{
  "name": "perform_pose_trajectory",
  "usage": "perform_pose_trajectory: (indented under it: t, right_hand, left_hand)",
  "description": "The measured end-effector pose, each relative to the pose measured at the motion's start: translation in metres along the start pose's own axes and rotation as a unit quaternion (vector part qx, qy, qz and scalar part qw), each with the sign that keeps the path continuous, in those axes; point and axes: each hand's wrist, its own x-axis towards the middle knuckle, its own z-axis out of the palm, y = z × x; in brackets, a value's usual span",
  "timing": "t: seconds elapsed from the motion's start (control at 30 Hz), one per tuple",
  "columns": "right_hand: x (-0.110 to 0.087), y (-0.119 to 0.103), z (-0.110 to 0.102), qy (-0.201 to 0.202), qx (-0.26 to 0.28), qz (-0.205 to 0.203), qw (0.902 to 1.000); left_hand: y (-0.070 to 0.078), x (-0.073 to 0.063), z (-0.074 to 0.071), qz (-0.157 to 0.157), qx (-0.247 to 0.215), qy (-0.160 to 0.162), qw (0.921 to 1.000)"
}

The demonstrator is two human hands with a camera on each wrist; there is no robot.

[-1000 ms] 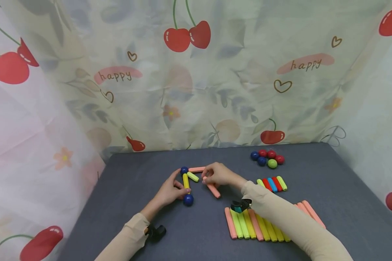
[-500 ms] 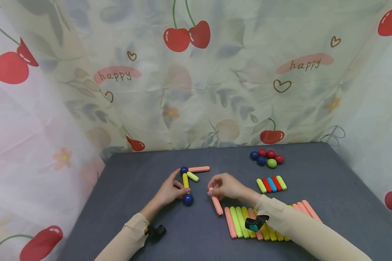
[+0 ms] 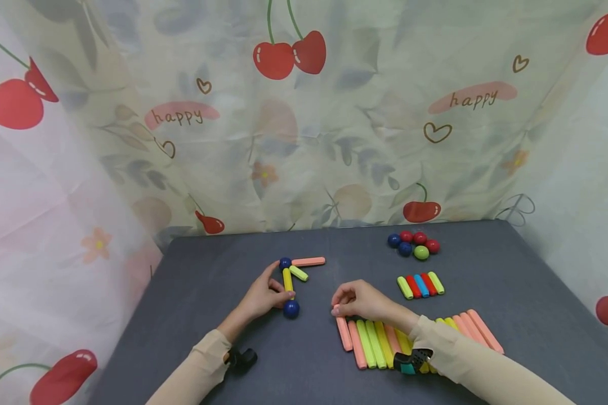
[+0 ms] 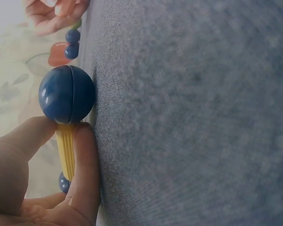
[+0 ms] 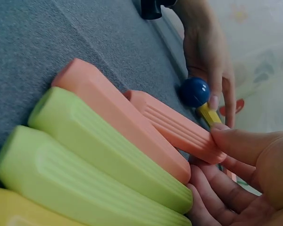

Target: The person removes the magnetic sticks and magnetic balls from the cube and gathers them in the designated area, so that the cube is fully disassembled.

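Observation:
With thumb and fingers, my left hand [image 3: 262, 293] grips a yellow stick [image 4: 66, 150] that has a blue ball [image 4: 67, 94] at its near end and another blue ball [image 3: 285, 263] at its far end. A pink stick [image 3: 309, 261] and a short lime stick [image 3: 299, 274] reach out from the far ball. My right hand [image 3: 367, 301] pinches one end of a second pink stick [image 5: 174, 127]. That stick lies alongside the leftmost pink stick [image 5: 118, 117] of a row, with lime sticks [image 5: 108, 150] beyond it.
The row of long sticks [image 3: 380, 343] lies at the front right, partly under my right forearm. Behind it are several short sticks [image 3: 420, 286] in red, blue and lime. Farther back sits a cluster of red, blue and green balls [image 3: 420, 253]. A patterned curtain [image 3: 304, 140] closes off the back.
My right hand has moved toward me and to the right, carrying the pink stick from near the joined pieces to the left end of the row. The left hand keeps its place.

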Motion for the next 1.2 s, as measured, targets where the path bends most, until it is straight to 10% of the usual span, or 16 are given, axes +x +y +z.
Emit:
perform_pose_trajectory:
  t: [1.2]
  right_hand:
    - [-0.018,0.007,0.001,-0.021,-0.035,-0.027,0.9988]
  left_hand:
    - [-0.002,0.000,0.001,0.002,0.005,0.003,1.0000]
